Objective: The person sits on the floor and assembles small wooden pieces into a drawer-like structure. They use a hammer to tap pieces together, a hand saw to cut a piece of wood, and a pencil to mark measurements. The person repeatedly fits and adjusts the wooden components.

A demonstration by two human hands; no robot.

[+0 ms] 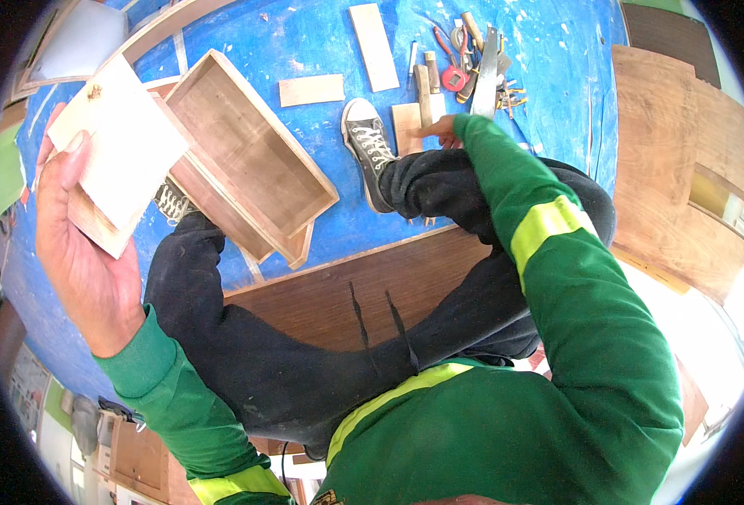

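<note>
My left hand (86,244) is closed round pale wooden boards (128,135), thumb on the upper face. A knot shows near the top board's far corner, and the edge of another piece shows beneath. My right hand (446,132) reaches down beside my right knee, one finger stretched out over a small wood block (406,126) and the lower end of a wooden handle (423,93); its other fingers are partly hidden. Between my feet a wooden drawer-like box (254,143) lies tilted, its open side up, against another wooden frame.
Hand tools lie in a cluster at the far right: a saw (486,76), red-handled pliers (445,44) and a red tape measure (453,79). Two loose wood pieces, a long one (374,46) and a short one (311,90), rest on the blue sheet (557,76). Large wood panels (658,151) stand right.
</note>
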